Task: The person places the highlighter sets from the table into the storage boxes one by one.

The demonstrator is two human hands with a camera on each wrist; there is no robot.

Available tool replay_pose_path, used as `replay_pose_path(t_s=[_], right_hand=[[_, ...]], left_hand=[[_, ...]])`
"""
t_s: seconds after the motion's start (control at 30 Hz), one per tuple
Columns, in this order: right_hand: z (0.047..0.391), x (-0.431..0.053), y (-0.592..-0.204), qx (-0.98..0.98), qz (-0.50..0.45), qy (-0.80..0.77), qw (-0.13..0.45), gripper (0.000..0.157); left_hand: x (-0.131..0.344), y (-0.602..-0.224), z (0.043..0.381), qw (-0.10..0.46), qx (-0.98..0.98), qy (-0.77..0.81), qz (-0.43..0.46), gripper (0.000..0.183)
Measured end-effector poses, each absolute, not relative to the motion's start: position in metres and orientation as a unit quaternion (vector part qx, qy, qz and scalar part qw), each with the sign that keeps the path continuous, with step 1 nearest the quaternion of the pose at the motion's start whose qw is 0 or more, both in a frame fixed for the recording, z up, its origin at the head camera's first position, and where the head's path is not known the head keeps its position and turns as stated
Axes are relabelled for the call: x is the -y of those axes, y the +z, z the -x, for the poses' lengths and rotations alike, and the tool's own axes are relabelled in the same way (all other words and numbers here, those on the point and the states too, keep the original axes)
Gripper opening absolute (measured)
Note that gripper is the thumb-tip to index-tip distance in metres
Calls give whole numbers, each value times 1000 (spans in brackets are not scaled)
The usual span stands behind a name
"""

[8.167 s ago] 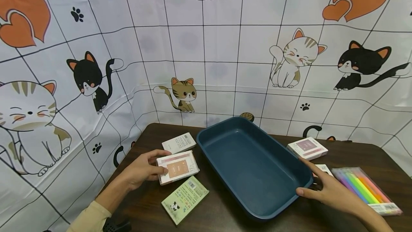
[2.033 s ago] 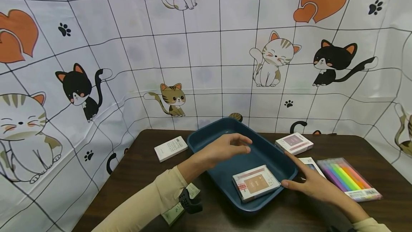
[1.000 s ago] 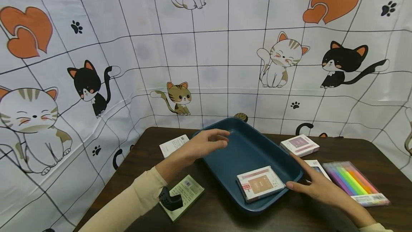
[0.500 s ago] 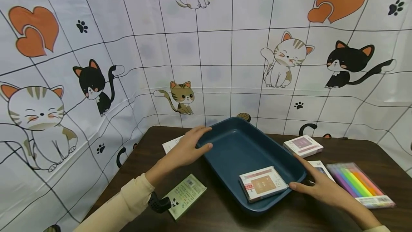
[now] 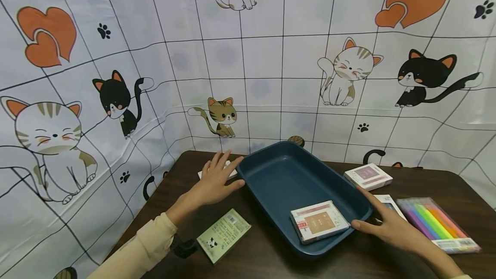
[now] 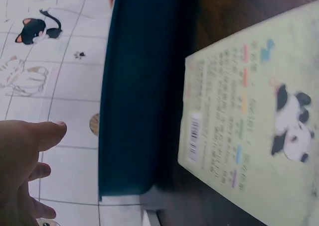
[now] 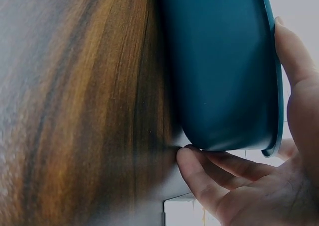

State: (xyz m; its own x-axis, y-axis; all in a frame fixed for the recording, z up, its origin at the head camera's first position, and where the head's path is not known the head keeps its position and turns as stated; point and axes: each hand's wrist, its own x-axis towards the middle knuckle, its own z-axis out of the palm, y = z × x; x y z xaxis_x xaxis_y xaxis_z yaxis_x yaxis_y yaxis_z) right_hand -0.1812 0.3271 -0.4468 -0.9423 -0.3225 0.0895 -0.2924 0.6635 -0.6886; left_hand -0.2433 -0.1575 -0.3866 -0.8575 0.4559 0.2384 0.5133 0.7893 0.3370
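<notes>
A deep blue plastic tray [image 5: 284, 184] stands at an angle on the table. Inside its near end lies a white and pink box [image 5: 319, 221]. My right hand [image 5: 395, 227] holds the tray's near right corner; in the right wrist view its thumb [image 7: 294, 52] lies at the rim and its fingers press the outer wall. Spread fingers extend from my left hand [image 5: 213, 184], which is left of the tray, above a white box [image 5: 234, 173] that it mostly hides. Closer to me lies a pale green box [image 5: 224, 236] with a panda print, touched by neither hand.
Right of the tray lie another white and pink box [image 5: 368, 176], a partly hidden white box [image 5: 390, 205] and a clear pack of coloured pens [image 5: 438, 223]. The dark wooden table [image 5: 267, 261] ends at a cat-print cloth [image 5: 263, 94] behind and to the left.
Earlier my left hand held the white and pink box on the table's left; now that box lies in the tray. That hand has since moved left, off the tray, its fingers spreading. My right hand stays put.
</notes>
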Motion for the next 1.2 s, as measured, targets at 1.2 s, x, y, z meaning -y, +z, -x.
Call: replay_pose_path(t_s=[1.2], right_hand=[[182, -326, -450, -909, 186, -374, 21, 89]], left_hand=[[247, -454, 290, -3, 979, -168, 116, 84]])
